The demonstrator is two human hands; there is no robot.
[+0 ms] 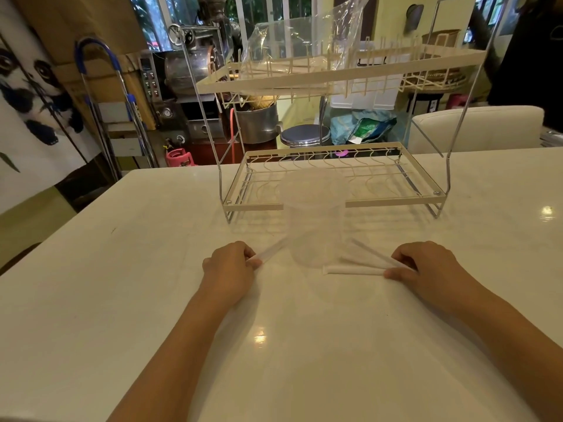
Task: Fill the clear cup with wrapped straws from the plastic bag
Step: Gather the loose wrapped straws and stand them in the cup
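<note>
A clear cup (315,220) stands upright on the white table (152,269), just in front of the rack. Nothing shows inside it. My left hand (230,268) sits left of the cup, its fingers closed on one white wrapped straw (268,252) that points up toward the cup. On the cup's right, my right hand (423,264) pinches the ends of two or three wrapped straws (356,269) that fan out on the table toward the cup's base. The clear plastic bag (301,41) lies on the rack's upper shelf.
A two-tier cream wire dish rack (335,77) stands at the table's far side, its lower shelf (393,202) directly behind the cup. A white chair back (475,129) is beyond the table at the right. Kitchen clutter fills the background.
</note>
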